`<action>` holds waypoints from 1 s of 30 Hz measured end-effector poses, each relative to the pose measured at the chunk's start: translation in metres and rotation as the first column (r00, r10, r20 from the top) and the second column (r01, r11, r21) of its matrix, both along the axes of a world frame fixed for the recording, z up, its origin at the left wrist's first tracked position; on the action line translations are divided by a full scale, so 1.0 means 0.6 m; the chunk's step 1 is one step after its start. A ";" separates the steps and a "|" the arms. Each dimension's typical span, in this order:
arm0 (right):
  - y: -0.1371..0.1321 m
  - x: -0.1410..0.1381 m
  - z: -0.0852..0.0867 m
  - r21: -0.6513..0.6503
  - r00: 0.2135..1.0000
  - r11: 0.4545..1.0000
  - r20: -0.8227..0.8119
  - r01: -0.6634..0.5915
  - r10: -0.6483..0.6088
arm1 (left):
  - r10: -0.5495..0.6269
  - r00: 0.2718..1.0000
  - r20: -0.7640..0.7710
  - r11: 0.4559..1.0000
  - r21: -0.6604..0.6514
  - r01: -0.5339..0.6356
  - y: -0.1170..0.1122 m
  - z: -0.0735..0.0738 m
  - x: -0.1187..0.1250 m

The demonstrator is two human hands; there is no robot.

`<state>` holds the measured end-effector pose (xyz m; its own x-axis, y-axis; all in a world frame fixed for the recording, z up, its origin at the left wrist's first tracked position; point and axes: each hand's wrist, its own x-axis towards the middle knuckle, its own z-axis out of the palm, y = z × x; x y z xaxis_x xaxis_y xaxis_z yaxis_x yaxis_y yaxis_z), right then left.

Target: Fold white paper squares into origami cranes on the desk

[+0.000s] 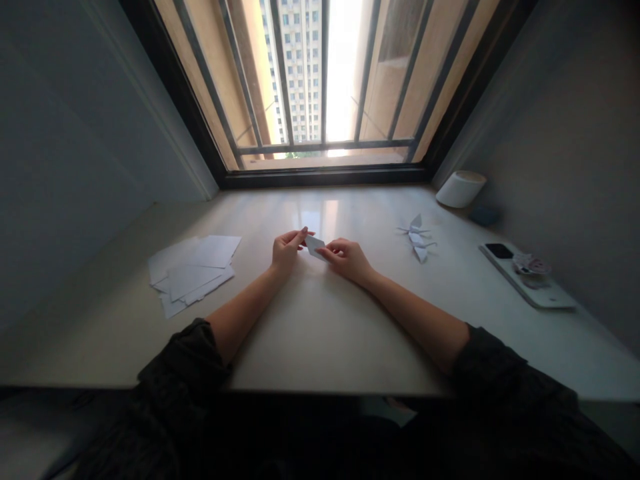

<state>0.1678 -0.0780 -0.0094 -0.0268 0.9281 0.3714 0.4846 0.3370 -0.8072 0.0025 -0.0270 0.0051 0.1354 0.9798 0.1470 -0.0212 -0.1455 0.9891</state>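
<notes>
A small folded piece of white paper (315, 247) is held up between my two hands, over the middle of the white tabletop (320, 320). My left hand (287, 251) pinches its left corner between thumb and fingers. At the lower right edge, my right hand (347, 257) grips the same paper with thumb and bent fingers. Farther right on the tabletop lie folded white paper cranes (418, 239), close together, their wings and thin points sticking out. To the left is a loose, overlapping pile of white paper sheets (195, 270).
A phone (525, 277) with a crumpled-looking grip on its back lies at the right. Behind it, by the wall, are a white rounded container (461, 189) and a small dark blue item (484, 215). A barred window (325, 177) borders the back; the table's front edge is near my body.
</notes>
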 end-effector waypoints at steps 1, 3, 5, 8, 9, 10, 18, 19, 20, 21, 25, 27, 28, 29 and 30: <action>0.000 0.000 0.001 -0.003 1.000 1.000 -0.003 -0.002 0.002 | 0.002 1.000 0.001 1.000 -0.001 -0.002 -0.001 0.001 0.000; 0.000 -0.001 0.002 -0.008 1.000 1.000 -0.003 -0.006 0.006 | 0.002 1.000 -0.001 1.000 0.001 -0.002 -0.002 0.002 0.001; 0.000 -0.001 0.002 -0.013 1.000 1.000 0.003 -0.008 0.008 | 0.004 1.000 -0.004 1.000 0.003 -0.004 -0.002 0.001 0.001; -0.001 -0.002 0.001 -0.012 1.000 1.000 0.009 -0.008 0.008 | 0.010 1.000 -0.013 1.000 -0.002 -0.011 0.000 -0.002 0.000; -0.001 -0.002 0.000 -0.010 1.000 1.000 0.013 -0.008 0.008 | 0.007 1.000 -0.021 1.000 -0.005 -0.007 0.001 -0.003 -0.001; -0.001 -0.002 0.000 -0.008 1.000 1.000 0.019 -0.007 0.007 | 0.002 1.000 -0.029 1.000 -0.005 -0.002 0.002 -0.004 -0.001; 0.000 -0.001 -0.004 -0.026 0.999 0.999 -0.004 0.034 -0.034 | -0.096 0.994 -0.049 0.995 0.015 0.097 0.001 0.000 -0.002; 0.000 -0.001 -0.005 -0.028 0.999 0.999 -0.011 0.041 -0.042 | -0.107 0.993 -0.049 0.994 0.018 0.108 -0.001 0.002 -0.001; 0.000 -0.001 -0.005 -0.026 0.999 0.999 -0.014 0.047 -0.048 | -0.122 0.991 -0.045 0.992 0.018 0.123 -0.003 0.004 0.000; 0.000 -0.001 -0.005 -0.020 0.999 0.999 -0.013 0.050 -0.050 | -0.140 0.990 -0.033 0.990 0.007 0.140 -0.005 0.005 0.001; -0.005 -0.002 0.000 0.041 1.000 0.999 0.017 0.007 -0.007 | -0.198 0.980 0.035 0.977 -0.075 0.200 -0.007 0.006 0.002; -0.008 -0.003 0.004 0.070 0.999 0.997 0.033 -0.020 0.018 | -0.214 0.976 0.032 0.971 -0.098 0.216 -0.005 0.006 0.000; -0.009 -0.003 0.006 0.080 0.999 0.997 0.035 -0.023 0.020 | -0.224 0.974 0.022 0.968 -0.109 0.225 -0.004 0.007 -0.001; -0.010 -0.003 0.007 0.087 0.999 0.996 0.035 -0.020 0.017 | -0.236 0.972 0.011 0.964 -0.120 0.236 -0.004 0.008 -0.001; -0.011 -0.003 0.008 0.091 0.999 0.996 0.036 -0.016 0.013 | -0.249 0.968 0.000 0.960 -0.130 0.247 -0.004 0.009 -0.002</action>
<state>0.1659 -0.0845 -0.0043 -0.0545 0.8897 0.4532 0.5070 0.4157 -0.7551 0.0012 -0.0294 0.0105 0.3783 0.9255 0.0179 -0.0242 -0.0094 0.9997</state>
